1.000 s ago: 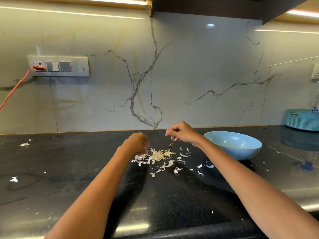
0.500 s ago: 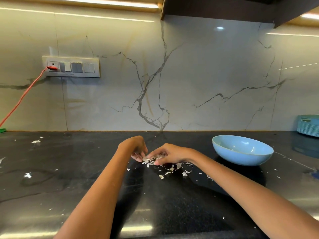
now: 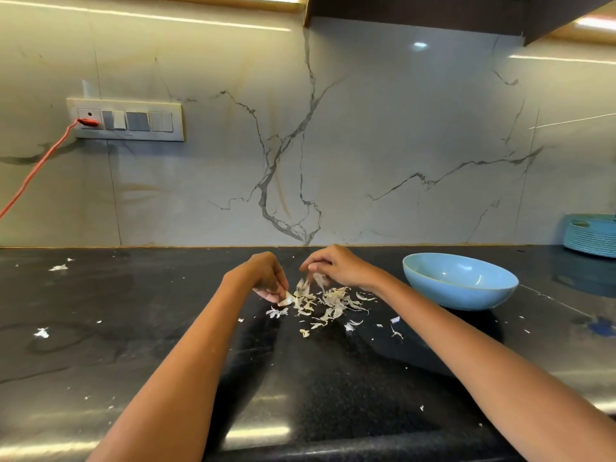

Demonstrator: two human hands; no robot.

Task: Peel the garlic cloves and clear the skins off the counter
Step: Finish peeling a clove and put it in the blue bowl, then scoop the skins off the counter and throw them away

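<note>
A loose heap of pale garlic skins [image 3: 328, 300] lies on the black counter [image 3: 133, 328] in front of me. My left hand [image 3: 265, 275] rests at the heap's left edge, fingertips pinched on a pale garlic clove [image 3: 287, 299]. My right hand [image 3: 336, 265] hovers just above the heap's far side, its fingers closed on a few skins that hang down from them. A light blue bowl [image 3: 460, 281] stands to the right of the heap; no cloves show inside it.
Stray skin bits [image 3: 58, 267] lie on the counter's left part and around the heap. A stack of teal plates [image 3: 591, 233] stands at the far right against the marble wall. A red cord [image 3: 36, 168] runs from the wall socket at left.
My right hand has lifted off the heap with a pinch of skins, after reaching down into it. My left hand has stayed at the heap's left edge.
</note>
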